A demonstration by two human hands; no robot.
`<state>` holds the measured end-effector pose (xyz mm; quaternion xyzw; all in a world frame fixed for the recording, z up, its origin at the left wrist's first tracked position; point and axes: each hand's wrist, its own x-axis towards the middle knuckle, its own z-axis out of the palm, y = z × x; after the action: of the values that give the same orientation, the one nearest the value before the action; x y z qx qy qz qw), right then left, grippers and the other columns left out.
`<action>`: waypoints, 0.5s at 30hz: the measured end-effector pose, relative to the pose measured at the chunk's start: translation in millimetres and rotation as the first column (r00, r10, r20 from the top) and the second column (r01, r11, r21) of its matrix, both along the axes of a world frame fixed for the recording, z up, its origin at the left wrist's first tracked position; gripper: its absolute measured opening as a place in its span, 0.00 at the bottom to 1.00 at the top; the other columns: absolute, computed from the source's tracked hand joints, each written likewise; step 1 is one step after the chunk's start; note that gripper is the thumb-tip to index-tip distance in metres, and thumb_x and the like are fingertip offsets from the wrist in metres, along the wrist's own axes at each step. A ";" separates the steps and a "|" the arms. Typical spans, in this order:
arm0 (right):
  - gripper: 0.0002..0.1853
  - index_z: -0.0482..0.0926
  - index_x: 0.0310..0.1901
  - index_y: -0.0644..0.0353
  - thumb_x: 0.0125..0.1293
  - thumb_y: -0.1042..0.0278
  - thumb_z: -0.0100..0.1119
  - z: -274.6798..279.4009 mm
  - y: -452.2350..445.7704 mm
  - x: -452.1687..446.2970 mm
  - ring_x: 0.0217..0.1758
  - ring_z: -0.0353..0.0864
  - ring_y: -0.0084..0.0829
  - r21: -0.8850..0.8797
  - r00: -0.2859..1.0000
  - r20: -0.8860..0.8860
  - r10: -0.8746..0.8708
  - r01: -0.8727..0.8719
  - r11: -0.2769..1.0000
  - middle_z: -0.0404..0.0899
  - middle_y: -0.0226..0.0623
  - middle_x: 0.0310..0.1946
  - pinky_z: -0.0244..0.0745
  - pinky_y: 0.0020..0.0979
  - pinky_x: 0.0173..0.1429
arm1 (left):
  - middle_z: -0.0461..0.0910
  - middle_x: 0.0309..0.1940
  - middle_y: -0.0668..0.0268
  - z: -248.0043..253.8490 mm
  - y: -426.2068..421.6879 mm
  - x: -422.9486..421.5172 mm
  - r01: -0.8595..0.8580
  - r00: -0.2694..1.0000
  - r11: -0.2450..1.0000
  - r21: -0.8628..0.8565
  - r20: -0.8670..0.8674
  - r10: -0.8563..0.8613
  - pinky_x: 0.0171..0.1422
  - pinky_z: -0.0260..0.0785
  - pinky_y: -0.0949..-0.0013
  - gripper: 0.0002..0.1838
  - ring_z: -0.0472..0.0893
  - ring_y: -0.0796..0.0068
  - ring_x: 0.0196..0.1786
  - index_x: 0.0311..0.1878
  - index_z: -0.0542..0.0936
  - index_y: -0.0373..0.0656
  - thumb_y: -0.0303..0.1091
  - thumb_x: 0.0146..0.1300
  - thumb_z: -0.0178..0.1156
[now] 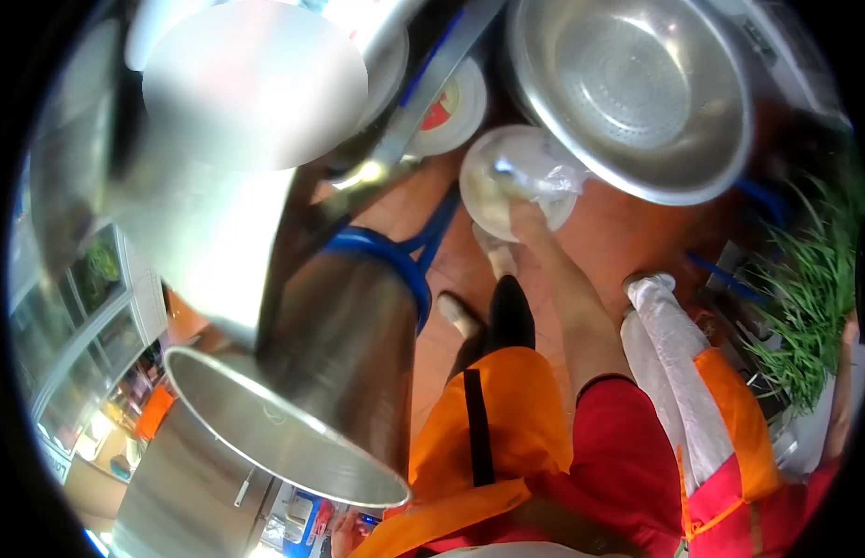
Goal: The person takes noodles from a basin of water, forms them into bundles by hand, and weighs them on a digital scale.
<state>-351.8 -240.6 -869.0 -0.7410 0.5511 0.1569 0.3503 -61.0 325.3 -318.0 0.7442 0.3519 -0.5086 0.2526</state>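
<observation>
My right hand (525, 218) is at the near rim of a round whitish bowl (481, 166), at the end of my outstretched arm. It appears to grip the rim, with part of the hand inside, though the fingers are indistinct. Clear crumpled plastic (560, 179) lies in the bowl with pale contents that I cannot make out. Just beyond, a large metal basin (627, 79) overlaps the bowl's right edge in view. My left hand is not identifiable in the frame.
A tall metal pot (353, 325) with a blue stand around it fills the left. A bright metal panel (204, 232) blurs the upper left. Green leafy stalks (809, 288) stand at right, beside a co-worker's pale trousers (674, 363). Another hand (344, 535) shows at bottom left.
</observation>
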 end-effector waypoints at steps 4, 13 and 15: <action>0.11 0.76 0.41 0.63 0.55 0.73 0.53 -68.7 12.9 29.4 0.42 0.82 0.45 -0.033 0.996 0.019 0.083 -0.082 0.996 0.81 0.49 0.38 0.75 0.41 0.48 | 0.78 0.31 0.67 -10.2 -18.6 -6.9 -0.008 0.999 0.993 0.116 0.040 0.003 0.38 0.73 0.69 0.11 0.78 0.72 0.33 0.45 0.76 0.40 0.37 0.70 0.52; 0.24 0.70 0.60 0.58 0.60 0.65 0.55 -78.4 11.3 62.0 0.66 0.66 0.41 0.116 0.971 -0.234 -0.056 0.085 0.990 0.73 0.41 0.58 0.62 0.43 0.64 | 0.78 0.32 0.67 -52.7 -71.2 -2.9 0.020 0.997 0.986 0.163 0.071 -0.032 0.37 0.73 0.70 0.10 0.78 0.73 0.33 0.46 0.76 0.40 0.37 0.70 0.53; 0.24 0.69 0.61 0.55 0.62 0.64 0.53 -77.2 12.2 56.9 0.68 0.64 0.41 0.152 0.967 -0.219 -0.134 0.169 0.974 0.72 0.39 0.59 0.52 0.43 0.69 | 0.78 0.32 0.67 -55.9 -76.9 -0.8 0.027 0.996 0.988 0.152 0.075 -0.039 0.37 0.73 0.70 0.10 0.78 0.73 0.33 0.46 0.76 0.40 0.36 0.70 0.53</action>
<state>-294.8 -228.4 -946.2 -0.6439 0.6243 0.2521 0.3635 -61.8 248.4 -373.9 0.7861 0.3668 -0.4553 0.2004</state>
